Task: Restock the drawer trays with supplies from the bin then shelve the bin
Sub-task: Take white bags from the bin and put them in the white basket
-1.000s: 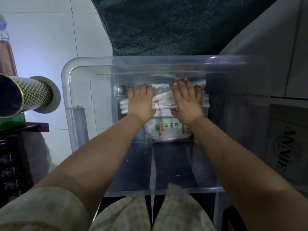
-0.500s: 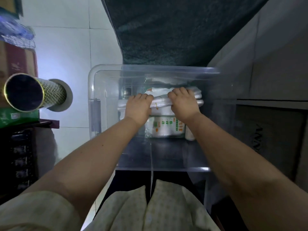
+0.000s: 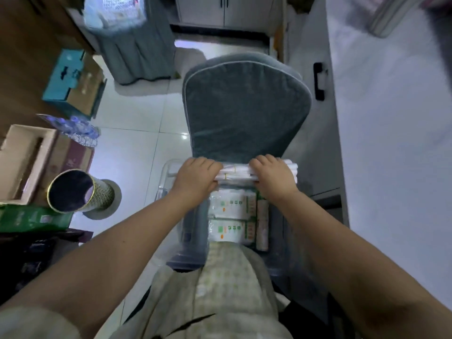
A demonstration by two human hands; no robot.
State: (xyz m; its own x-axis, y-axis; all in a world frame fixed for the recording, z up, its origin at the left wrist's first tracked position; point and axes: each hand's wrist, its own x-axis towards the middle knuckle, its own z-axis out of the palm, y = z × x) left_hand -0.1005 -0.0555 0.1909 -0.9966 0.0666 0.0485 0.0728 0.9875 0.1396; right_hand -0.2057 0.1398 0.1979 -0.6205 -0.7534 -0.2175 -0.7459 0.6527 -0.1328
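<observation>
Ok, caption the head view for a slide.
The left hand and right hand grip a white bundle at the far end of the clear bin, green-labelled packs nearer, grey chair beyond.

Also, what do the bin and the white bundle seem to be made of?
The bin looks like clear, glossy hard plastic: the floor shows through its wall. The white bundle, which the left hand and the right hand grip, looks like thin folded plastic film, smooth and creased; it could be paper.
</observation>
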